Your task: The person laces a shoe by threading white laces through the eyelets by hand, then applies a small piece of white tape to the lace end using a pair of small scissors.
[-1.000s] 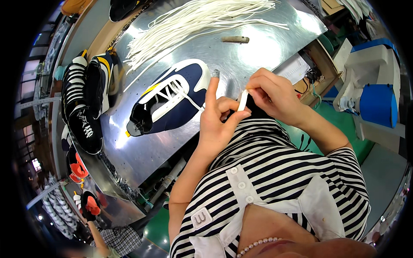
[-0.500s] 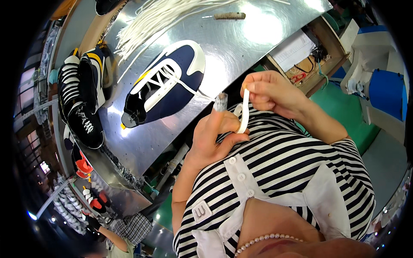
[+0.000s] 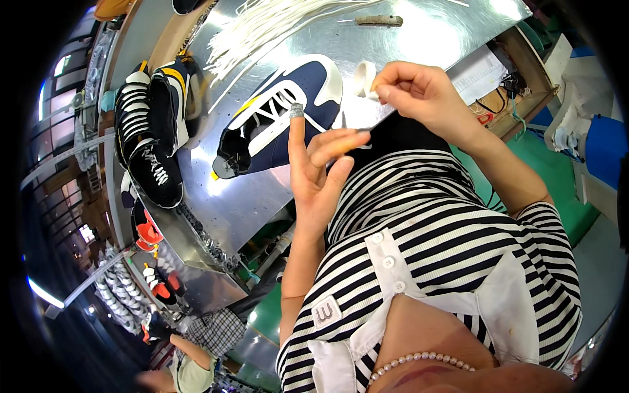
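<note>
My right hand (image 3: 422, 98) pinches a looped white band (image 3: 364, 80), possibly a roll of tape, above the metal table's near edge. My left hand (image 3: 321, 164) is open with its fingers apart. Silver wrapping covers the tip of its raised index finger, and a yellowish patch shows on another finger. Behind that hand a navy and white sneaker (image 3: 314, 82) lies on the table, its white lace threaded through part of the eyelets. The left hand hides part of the shoe's near side.
A bundle of white laces (image 3: 252, 36) and a worn brownish stick-like tool (image 3: 380, 21) lie at the back. Several dark shoes (image 3: 154, 171) stand at the left. An open drawer (image 3: 550, 95) juts out at the right. A co-worker (image 3: 193, 367) is at the lower left.
My right hand has carried the white band forward, out of my left hand and over the table edge. The left hand has opened and risen in front of the sneaker. The view has shifted slightly.
</note>
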Action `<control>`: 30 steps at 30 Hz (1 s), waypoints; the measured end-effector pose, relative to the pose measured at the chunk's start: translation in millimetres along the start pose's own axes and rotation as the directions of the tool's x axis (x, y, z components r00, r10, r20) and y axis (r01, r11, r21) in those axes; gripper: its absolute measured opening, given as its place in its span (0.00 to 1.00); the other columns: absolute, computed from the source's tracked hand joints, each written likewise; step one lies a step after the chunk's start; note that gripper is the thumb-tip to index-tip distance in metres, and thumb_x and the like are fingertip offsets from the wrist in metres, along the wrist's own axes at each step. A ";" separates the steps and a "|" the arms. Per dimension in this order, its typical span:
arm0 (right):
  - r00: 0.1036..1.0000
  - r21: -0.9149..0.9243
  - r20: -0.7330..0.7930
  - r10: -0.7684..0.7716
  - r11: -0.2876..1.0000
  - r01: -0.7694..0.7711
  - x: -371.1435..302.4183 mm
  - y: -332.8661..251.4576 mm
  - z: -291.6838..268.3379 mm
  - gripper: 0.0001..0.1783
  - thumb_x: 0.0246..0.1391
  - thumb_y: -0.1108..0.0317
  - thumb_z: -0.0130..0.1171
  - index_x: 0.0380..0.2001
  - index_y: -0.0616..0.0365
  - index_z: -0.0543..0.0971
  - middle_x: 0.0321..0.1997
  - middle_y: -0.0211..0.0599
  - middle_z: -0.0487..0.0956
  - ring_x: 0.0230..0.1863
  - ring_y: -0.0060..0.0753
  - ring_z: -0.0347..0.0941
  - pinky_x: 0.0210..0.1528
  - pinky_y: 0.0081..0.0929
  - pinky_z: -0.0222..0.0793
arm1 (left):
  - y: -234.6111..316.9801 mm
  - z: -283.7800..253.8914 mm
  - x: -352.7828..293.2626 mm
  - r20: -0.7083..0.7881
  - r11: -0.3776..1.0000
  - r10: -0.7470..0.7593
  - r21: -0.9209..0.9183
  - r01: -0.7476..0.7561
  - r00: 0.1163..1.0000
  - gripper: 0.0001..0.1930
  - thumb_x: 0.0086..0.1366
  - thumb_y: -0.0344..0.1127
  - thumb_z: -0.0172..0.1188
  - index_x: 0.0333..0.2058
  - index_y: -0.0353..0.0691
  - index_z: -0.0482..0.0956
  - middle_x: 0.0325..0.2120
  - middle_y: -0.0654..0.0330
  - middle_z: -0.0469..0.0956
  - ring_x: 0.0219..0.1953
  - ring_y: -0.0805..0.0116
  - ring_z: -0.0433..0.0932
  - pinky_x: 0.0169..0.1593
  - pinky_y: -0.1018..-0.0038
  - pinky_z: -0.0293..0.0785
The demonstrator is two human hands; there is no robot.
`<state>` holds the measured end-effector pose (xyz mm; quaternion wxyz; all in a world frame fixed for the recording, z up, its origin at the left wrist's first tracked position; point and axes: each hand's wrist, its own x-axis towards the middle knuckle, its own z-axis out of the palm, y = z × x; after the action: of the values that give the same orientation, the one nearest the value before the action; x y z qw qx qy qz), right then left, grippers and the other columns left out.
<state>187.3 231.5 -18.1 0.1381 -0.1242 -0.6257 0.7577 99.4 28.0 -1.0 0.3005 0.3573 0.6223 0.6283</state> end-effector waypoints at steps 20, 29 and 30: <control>0.854 -0.218 0.500 -0.147 0.932 0.288 2.5 -19.4 -1.4 0.10 0.60 0.67 0.54 0.36 0.64 0.79 0.31 0.37 0.77 0.31 0.29 0.72 0.34 0.25 0.67 | 12.7 2.9 1.8 0.088 0.981 0.087 0.168 -0.101 0.992 0.43 0.65 0.26 0.54 0.67 0.24 0.32 0.41 0.55 0.84 0.65 0.49 0.63 0.68 0.57 0.47; 0.862 -0.285 0.503 0.056 0.953 0.105 23.3 -20.1 1.7 0.15 0.65 0.62 0.50 0.38 0.65 0.77 0.33 0.32 0.74 0.31 0.23 0.67 0.33 0.22 0.64 | 10.9 -9.4 14.7 0.040 0.785 -0.394 -0.505 0.359 0.918 0.32 0.71 0.44 0.48 0.66 0.32 0.51 0.52 0.37 0.73 0.61 0.49 0.68 0.66 0.53 0.56; 0.862 -0.317 0.505 0.034 0.937 0.149 24.6 -20.3 2.5 0.14 0.65 0.62 0.50 0.38 0.65 0.77 0.34 0.32 0.74 0.32 0.23 0.68 0.33 0.22 0.64 | 8.4 -11.3 13.7 0.046 0.771 -0.388 -0.530 0.352 0.920 0.31 0.72 0.45 0.47 0.66 0.34 0.53 0.53 0.39 0.73 0.61 0.50 0.68 0.66 0.53 0.56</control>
<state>164.6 241.8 1.9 -0.0308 0.0743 -0.7663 0.6374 82.9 32.5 8.8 0.4840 0.1102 0.4928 0.7147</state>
